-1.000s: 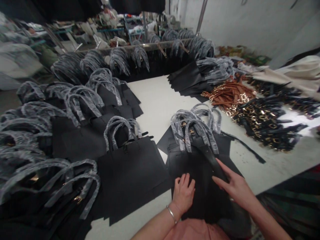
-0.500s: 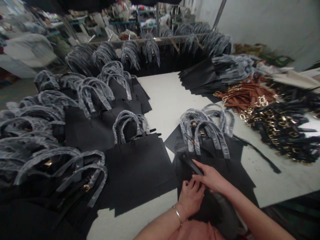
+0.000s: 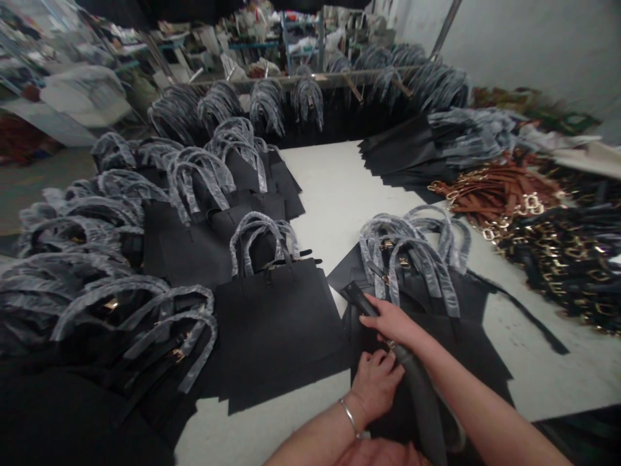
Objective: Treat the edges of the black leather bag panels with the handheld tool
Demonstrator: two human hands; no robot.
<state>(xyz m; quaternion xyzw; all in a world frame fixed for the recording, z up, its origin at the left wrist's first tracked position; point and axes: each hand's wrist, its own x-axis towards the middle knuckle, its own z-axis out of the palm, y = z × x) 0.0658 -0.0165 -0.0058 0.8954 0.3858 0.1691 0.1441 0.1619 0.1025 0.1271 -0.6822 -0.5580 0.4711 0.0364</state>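
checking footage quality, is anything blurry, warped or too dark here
Head view: right hand, left hand and strap are fairly sharp; far shelves and left edge smear; the wide lens bows the rail; light is flat, table bright, black bags lose detail.

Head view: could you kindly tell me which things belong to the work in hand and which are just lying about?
In hand: black strap, gripped by the right hand, left hand touching it; black bag beneath.
Lying about: bag stacks at left, brown straps, buckled black straps, bags on the rail.
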